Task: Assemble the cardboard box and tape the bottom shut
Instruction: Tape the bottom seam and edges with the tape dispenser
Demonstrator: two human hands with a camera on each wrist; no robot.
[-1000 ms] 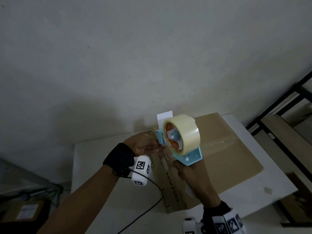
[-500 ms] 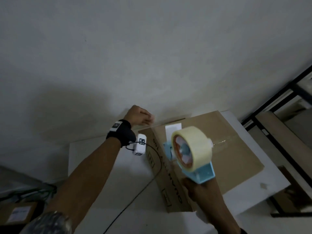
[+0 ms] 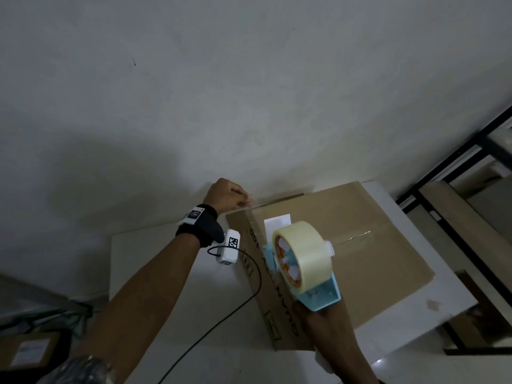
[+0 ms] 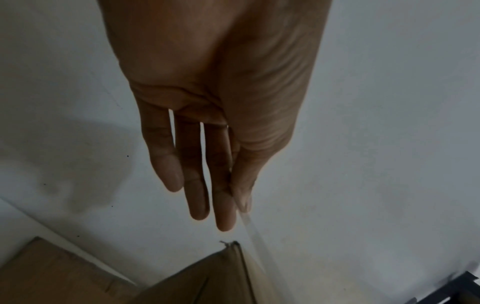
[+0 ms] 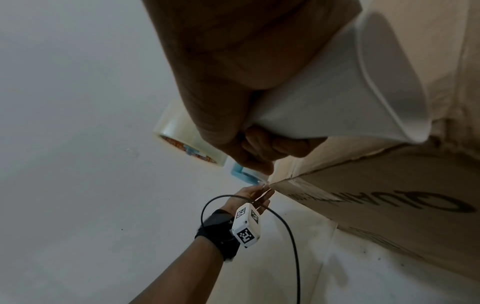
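A brown cardboard box [image 3: 368,261] stands on the white table [image 3: 155,267], its top flaps closed with a clear strip along the seam. My right hand [image 3: 313,314] grips the white handle [image 5: 337,86] of a blue tape dispenser [image 3: 318,295] carrying a roll of clear tape [image 3: 304,253], held over the box's left part. My left hand [image 3: 230,195] is at the box's far left corner and pinches the free end of the tape [image 4: 246,222] between thumb and forefinger. The strip runs taut from there towards the dispenser, over the box corner [image 4: 233,246].
A grey wall [image 3: 249,92] rises right behind the table. A black metal shelf frame [image 3: 454,162] stands at the right. A black cable [image 3: 249,295] hangs from my left wrist camera across the table. Another cardboard box [image 3: 30,350] lies on the floor at lower left.
My left hand drew the tape end away from the dispenser to the box's far left corner. The dispenser came nearer and lower over the box.
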